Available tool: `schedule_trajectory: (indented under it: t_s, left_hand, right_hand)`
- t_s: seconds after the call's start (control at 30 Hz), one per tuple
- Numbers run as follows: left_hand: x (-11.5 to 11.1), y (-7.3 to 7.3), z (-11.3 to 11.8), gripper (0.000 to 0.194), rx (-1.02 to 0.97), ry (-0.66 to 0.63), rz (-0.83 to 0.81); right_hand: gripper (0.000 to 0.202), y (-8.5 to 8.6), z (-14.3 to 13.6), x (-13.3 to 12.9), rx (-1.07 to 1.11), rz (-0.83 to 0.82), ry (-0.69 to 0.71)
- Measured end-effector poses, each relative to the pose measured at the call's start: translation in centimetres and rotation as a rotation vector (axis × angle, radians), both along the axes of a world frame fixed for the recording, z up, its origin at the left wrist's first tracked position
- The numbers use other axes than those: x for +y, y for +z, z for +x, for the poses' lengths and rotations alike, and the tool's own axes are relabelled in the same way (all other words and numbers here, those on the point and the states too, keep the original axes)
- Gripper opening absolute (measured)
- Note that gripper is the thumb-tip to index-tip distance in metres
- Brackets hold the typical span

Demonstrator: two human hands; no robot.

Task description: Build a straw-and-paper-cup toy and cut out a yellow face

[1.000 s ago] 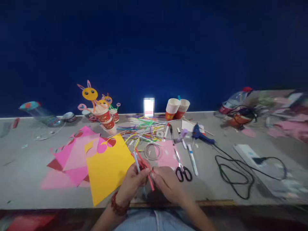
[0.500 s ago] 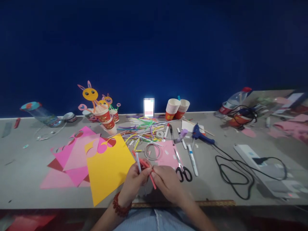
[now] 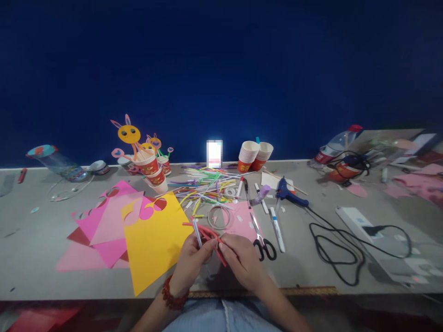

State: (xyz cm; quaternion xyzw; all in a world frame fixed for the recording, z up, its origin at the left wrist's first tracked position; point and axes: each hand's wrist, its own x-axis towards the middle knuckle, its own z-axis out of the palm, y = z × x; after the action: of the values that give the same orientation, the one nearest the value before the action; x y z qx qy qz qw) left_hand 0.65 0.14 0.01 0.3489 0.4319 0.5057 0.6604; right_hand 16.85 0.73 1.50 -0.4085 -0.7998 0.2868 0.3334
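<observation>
Close in front of me, several red drinking straws (image 3: pixel 206 230) lie crossed between my hands. My left hand (image 3: pixel 193 258) is closed around them, with a pale whitish straw (image 3: pixel 197 234) standing up along its thumb. My right hand (image 3: pixel 241 260) pinches the red straws from the other side, near their lower ends. Both thumbs almost meet, so the spot where the straws join is partly hidden. Just past my fingers lies a roll of tape (image 3: pixel 218 228). Black-handled scissors (image 3: pixel 264 249) rest right of my right hand.
A yellow sheet (image 3: pixel 152 258) and pink sheets (image 3: pixel 117 221) lie left. Behind is a pile of coloured straws (image 3: pixel 207 184). Rabbit-decorated cups (image 3: pixel 152 171) stand back left, stacked paper cups (image 3: pixel 247 159) back right. A blue glue gun (image 3: pixel 292 197) trails its cord to a power strip (image 3: pixel 367 240).
The red straws have spread apart, and one end now sticks out left past the pale straw. My right hand has shifted very slightly, still gripping.
</observation>
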Motion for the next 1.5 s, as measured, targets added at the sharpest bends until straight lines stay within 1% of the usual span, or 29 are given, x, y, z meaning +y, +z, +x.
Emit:
schedule_trajectory:
  t_s: [0.1, 0.17, 0.27, 0.33, 0.4, 0.5, 0.57, 0.63, 0.7, 0.83, 1.0, 1.13, 1.3, 1.4, 1.5]
  left_hand:
    - [0.0, 0.1, 0.3, 0.042, -0.007, 0.031, -0.033]
    - [0.0, 0.3, 0.6, 0.042, -0.075, 0.085, -0.071]
    - [-0.1, 0.7, 1.0, 0.039, -0.231, 0.183, -0.1]
    - [-0.1, 0.8, 1.0, 0.036, -0.26, 0.216, -0.088]
    - [-0.2, 0.7, 0.8, 0.032, -0.186, 0.228, -0.049]
    - [-0.4, 0.6, 0.5, 0.026, 0.075, 0.209, 0.054]
    - [-0.4, 0.8, 0.4, 0.021, 0.242, 0.173, 0.122]
    - [-0.3, 1.2, 0.4, 0.019, 0.333, 0.131, 0.172]
    - [-0.2, 1.7, 0.4, 0.019, 0.388, 0.107, 0.212]
    - [0.0, 2.4, 0.6, 0.017, 0.501, 0.107, 0.277]
    - [-0.1, 2.4, 0.5, 0.015, 0.633, 0.123, 0.377]
    - [-0.3, 2.7, 0.3, 0.012, 0.755, 0.146, 0.502]
    - [-0.4, 2.8, 0.2, 0.015, 0.789, 0.112, 0.543]
    - [-0.3, 2.7, 0.2, 0.016, 0.79, 0.098, 0.514]
    - [-0.1, 2.7, 0.2, 0.016, 0.787, 0.102, 0.497]
  right_hand:
    - [0.032, -0.2, -0.2, 0.0, -0.012, 0.032, -0.044]
    - [0.031, -0.2, -0.3, 0.0, -0.003, 0.049, -0.061]
    - [0.031, -0.2, -0.5, 0.1, 0.051, 0.034, -0.075]
    - [0.032, -0.2, -0.5, 0.1, 0.077, 0.0, -0.081]
    - [0.033, -0.3, -0.5, 0.1, 0.081, -0.022, -0.082]
    - [0.032, -0.5, -0.6, 0.1, 0.064, -0.003, -0.084]
    - [0.031, -0.5, -0.7, 0.1, 0.037, 0.021, -0.093]
    - [0.031, -0.4, -0.6, 0.0, 0.0, 0.038, -0.091]
    - [0.031, -0.3, -0.6, 0.0, -0.031, 0.07, -0.094]
    - [0.03, -0.3, -0.4, 0.0, -0.069, 0.152, -0.122]
    - [0.029, 0.1, -0.4, 0.2, -0.093, 0.125, -0.12]
    - [0.03, 0.4, -0.2, 0.5, -0.08, 0.162, -0.132]
    - [0.035, 0.1, -0.3, 0.4, -0.163, 0.185, -0.102]
    - [0.037, 0.2, -0.3, 0.3, -0.169, 0.125, -0.088]
    - [0.04, 0.5, -0.3, 0.2, -0.055, -0.019, -0.029]
